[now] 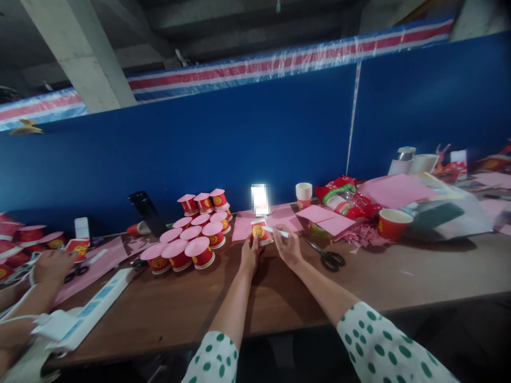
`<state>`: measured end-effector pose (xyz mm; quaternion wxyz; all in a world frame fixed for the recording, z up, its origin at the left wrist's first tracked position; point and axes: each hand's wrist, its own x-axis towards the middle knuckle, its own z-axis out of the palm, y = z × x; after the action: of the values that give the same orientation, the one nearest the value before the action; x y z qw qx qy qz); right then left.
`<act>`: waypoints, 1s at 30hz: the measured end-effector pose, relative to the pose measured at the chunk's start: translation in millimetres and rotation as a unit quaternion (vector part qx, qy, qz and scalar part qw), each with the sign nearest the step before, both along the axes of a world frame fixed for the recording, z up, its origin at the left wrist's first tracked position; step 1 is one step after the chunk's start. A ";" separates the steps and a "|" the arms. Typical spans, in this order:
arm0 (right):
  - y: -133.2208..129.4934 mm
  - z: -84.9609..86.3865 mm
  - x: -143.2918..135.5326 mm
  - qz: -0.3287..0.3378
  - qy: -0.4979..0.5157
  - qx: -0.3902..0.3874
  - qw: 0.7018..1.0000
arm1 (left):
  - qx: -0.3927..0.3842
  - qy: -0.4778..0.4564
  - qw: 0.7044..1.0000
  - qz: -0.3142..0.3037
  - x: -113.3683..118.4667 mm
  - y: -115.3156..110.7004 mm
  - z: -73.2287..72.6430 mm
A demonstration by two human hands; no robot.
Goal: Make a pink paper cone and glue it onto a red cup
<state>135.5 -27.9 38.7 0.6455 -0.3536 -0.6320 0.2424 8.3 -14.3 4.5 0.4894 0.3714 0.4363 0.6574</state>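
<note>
My left hand (250,252) is closed around the lower left side of a red paper cup (259,232) with a yellow emblem, held just above the table. In my right hand (288,248) is a slim white pen-like stick (280,232); its tip points at the cup's right side. What kind of stick it is cannot be made out. Pink paper sheets (242,226) lie behind both hands. To the left stand several red paper cups (199,257), upside down, with pink paper cones on top. Black-handled scissors (332,260) rest right of my right hand.
A phone with a bright blurred screen (260,199) leans behind the cup. Further left are a black bottle (147,213), a white power strip (96,308) and a co-worker's hand (54,266). Rightward lie pink paper scraps (365,236), a red cup (393,226) and a plastic bag (451,215).
</note>
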 end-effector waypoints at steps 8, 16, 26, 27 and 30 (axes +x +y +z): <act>-1.8 2.3 0.6 0.001 -0.012 0.002 1.000 | -0.008 0.001 1.000 0.004 0.4 -0.4 1.7; -0.9 0.4 0.3 0.000 -0.008 0.002 1.000 | 0.006 0.004 1.000 0.006 -0.4 -1.6 0.2; 1.1 -1.8 -0.2 -0.003 -0.009 0.003 1.000 | -0.001 0.019 1.000 0.016 -0.7 -3.6 2.1; 1.2 -1.9 -0.2 -0.001 -0.009 0.003 1.000 | -0.001 0.017 1.000 0.015 -0.9 -2.9 1.3; 1.5 -2.1 0.1 -0.002 -0.014 0.002 1.000 | 0.003 0.016 1.000 0.009 -1.3 -1.5 -0.5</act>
<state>135.5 -26.4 36.6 0.6381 -0.3570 -0.6407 0.2344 7.0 -15.8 4.0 0.4753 0.3798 0.4450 0.6571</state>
